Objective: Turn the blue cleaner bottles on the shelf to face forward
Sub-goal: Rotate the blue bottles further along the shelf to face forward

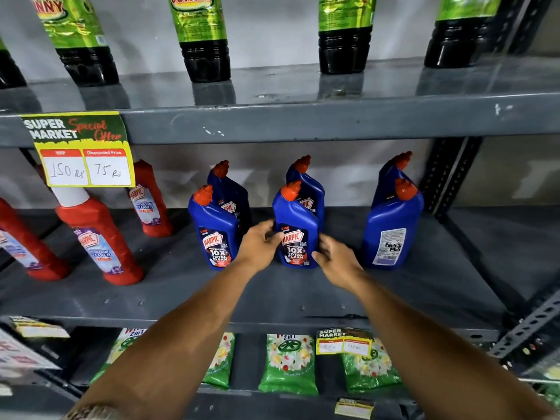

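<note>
Grey metal shelf (169, 286): six blue cleaner bottles (391, 234) standing right, red bottles (103, 237) left.

1. I see blue cleaner bottles (298, 228) with orange-red caps at centre frame; the front labels are dark with red, white and blue print.
2. The blue bottle at right (391, 234) shows a white back label with dark print.
3. The bathroom cleaner bottles (100, 237) at left are red, with pale blue and white labels.
4. The offer tag (80, 148), upper left, is yellow and dark green, with red script and white price boxes.
5. The shelf (303, 122) is grey.
6. The top bottles (203, 34) are black with green labels.
7. The pouches (288, 363) at bottom are green with flower patterns.
</note>
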